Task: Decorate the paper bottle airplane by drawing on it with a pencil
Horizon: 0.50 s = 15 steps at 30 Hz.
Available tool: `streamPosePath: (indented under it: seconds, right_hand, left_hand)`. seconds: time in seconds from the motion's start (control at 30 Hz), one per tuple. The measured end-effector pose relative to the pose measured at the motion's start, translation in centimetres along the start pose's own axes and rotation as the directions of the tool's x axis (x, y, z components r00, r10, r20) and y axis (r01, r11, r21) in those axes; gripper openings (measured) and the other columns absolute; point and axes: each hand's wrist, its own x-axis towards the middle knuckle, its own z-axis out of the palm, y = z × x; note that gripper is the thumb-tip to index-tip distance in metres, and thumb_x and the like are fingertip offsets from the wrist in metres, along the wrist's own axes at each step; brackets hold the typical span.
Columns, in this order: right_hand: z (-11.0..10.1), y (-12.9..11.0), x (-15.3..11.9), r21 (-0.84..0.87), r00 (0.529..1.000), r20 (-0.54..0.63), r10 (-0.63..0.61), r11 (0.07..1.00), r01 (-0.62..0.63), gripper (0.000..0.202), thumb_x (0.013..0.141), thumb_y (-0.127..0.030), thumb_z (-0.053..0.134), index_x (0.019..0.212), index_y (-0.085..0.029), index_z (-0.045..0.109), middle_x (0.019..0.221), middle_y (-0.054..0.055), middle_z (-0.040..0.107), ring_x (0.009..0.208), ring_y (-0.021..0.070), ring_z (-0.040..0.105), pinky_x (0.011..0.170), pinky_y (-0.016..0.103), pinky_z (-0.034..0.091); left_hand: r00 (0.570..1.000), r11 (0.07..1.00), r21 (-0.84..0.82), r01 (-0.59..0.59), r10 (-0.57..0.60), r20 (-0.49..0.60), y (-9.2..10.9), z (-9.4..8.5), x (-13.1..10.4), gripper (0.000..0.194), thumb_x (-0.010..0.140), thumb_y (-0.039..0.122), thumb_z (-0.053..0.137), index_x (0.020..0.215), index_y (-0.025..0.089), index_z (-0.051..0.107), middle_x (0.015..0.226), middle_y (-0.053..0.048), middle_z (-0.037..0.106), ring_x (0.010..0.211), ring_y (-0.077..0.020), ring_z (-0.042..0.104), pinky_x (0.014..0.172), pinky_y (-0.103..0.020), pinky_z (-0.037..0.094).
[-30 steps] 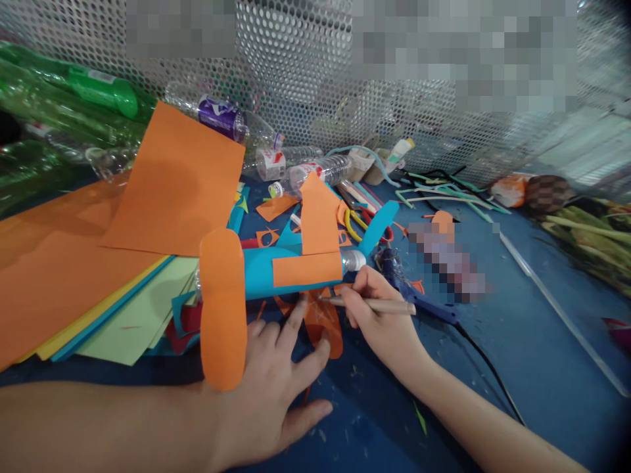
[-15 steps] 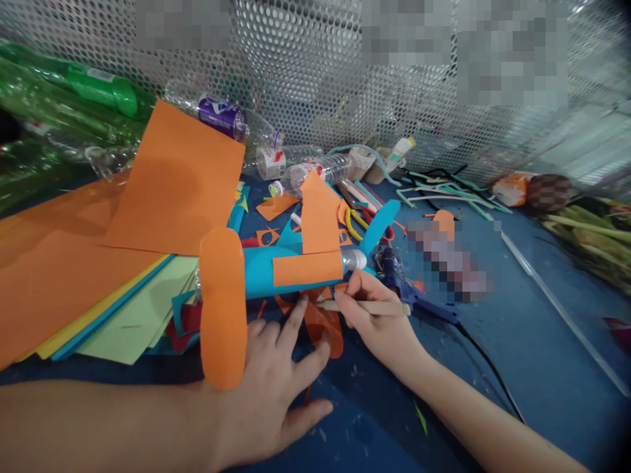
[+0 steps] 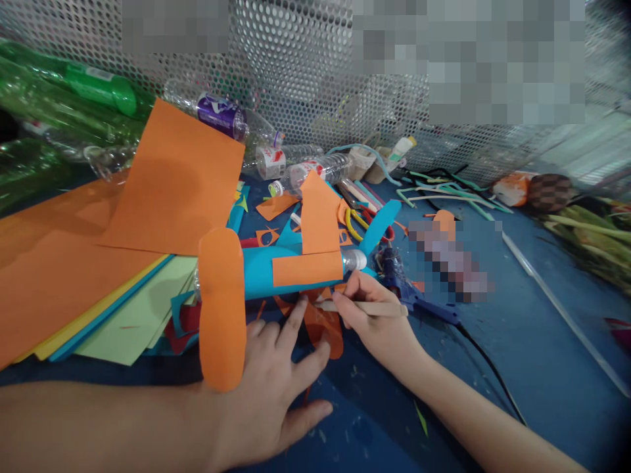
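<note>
My right hand (image 3: 374,315) pinches a pale pen (image 3: 379,308), its tip on a piece of orange paper (image 3: 325,325). Fingers of my left hand (image 3: 276,368) lie spread, pressing that paper against the blue table. Just behind both hands rests a plastic bottle wrapped in blue paper (image 3: 259,269), shaped like an airplane. An orange paper strip (image 3: 221,309) stands at its left end, partly over my left wrist. Another orange piece (image 3: 320,217) sticks up from its side, and a blue paper blade (image 3: 382,226) is by its white cap (image 3: 355,260).
A blue glue gun (image 3: 424,305) with a black cord lies right of my right hand. Behind are scissors (image 3: 355,223), paper scraps and clear bottles (image 3: 320,167). Colored paper sheets (image 3: 138,302) and green bottles (image 3: 98,92) are at left. A perforated metal screen (image 3: 296,59) closes the back.
The pen and my right hand have shifted very slightly left over the orange paper. My left hand stays in place.
</note>
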Motion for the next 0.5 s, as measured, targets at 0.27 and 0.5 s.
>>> streamPosePath:
  seconds: [0.27, 0.5]
  right_hand:
    - [0.07, 0.08, 0.11, 0.001, 1.000, 0.009, -0.005, 1.000, 0.005, 0.026, 0.082, -0.028, 0.054, 0.064, -0.022, 0.037, 0.052, -0.007, 0.040, 0.048, 0.0087, 0.037, 0.047, 0.023, 0.029]
    - [0.05, -0.06, 0.13, -0.003, 1.000, 0.005, -0.004, 1.000, 0.004, 0.026, 0.082, -0.027, 0.054, 0.063, -0.022, 0.036, 0.053, -0.007, 0.041, 0.048, 0.0087, 0.037, 0.047, 0.023, 0.030]
  left_hand:
    - [1.000, 1.000, 0.007, 0.004, -0.004, 0.009, 0.03, -0.19, 0.07, 0.049, 0.088, 0.059, 0.035, 0.130, 0.037, 0.048, 0.141, -0.013, 0.039, 0.085, -0.0273, 0.056, 0.075, -0.048, 0.044]
    - [1.000, 1.000, -0.008, 0.003, -0.003, 0.012, 0.05, -0.09, 0.09, 0.048, 0.088, 0.059, 0.036, 0.129, 0.037, 0.049, 0.140, -0.013, 0.039, 0.085, -0.0271, 0.056, 0.075, -0.048, 0.044]
